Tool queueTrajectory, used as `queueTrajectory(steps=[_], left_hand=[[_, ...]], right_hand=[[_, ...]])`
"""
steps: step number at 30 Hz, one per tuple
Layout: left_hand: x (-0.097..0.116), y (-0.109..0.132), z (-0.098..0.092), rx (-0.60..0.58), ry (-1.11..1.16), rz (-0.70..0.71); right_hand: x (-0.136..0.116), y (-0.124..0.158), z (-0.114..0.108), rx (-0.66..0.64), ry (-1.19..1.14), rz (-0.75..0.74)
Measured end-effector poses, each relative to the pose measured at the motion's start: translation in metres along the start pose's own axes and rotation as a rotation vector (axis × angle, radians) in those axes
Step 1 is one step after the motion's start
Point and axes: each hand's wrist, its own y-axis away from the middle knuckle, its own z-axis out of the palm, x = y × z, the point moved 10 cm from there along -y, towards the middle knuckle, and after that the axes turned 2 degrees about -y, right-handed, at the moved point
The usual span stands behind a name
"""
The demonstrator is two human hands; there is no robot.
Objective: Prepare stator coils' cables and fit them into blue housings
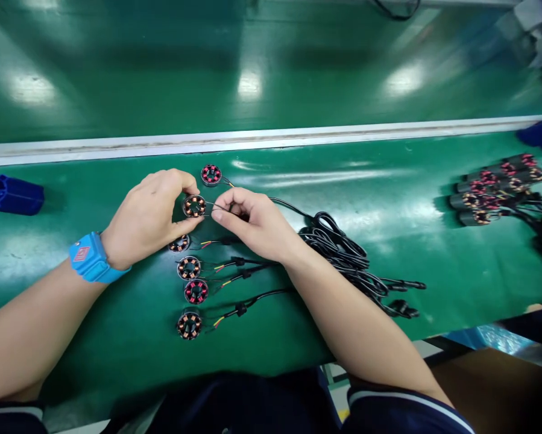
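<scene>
the left hand (155,202) is pinching a copper-wound ring (194,206); just right of that grip, the right hand (250,216) is pinching thin leads (211,204) running sideways from it.

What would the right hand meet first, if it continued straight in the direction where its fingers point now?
Most likely the ring with copper coils, which the left hand holds just ahead of the right hand; with only one view, depth is uncertain.
</scene>
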Motion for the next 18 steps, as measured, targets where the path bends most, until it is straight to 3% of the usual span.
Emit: queueTrajectory(steps=[4,7,10,13,16,18], left_hand=[[0.004,0.0,0.001,0.006,0.051,0.003],[-0.001,-0.002,0.003,-0.037,0.098,-0.022],[-0.01,-0.001,0.012,-0.196,0.152,-0.047],[-0.019,0.001,0.019,-0.334,0.212,-0.055],[-0.025,-0.007,0.01,-0.235,0.147,-0.042],[-0.025,-0.016,0.009,-0.161,0.047,0.003]], right_hand=[[0.011,-0.001,-0.001,-0.001,-0.293,0.123],[0.014,-0.001,0.0,0.0,-0.304,0.133],[0.006,0.002,0.001,-0.007,-0.059,0.045],[-0.02,0.008,-0.01,0.141,0.278,-0.17],[-0.039,0.014,-0.026,0.318,0.373,-0.324],[-0.036,0.012,-0.033,0.354,0.371,-0.314]])
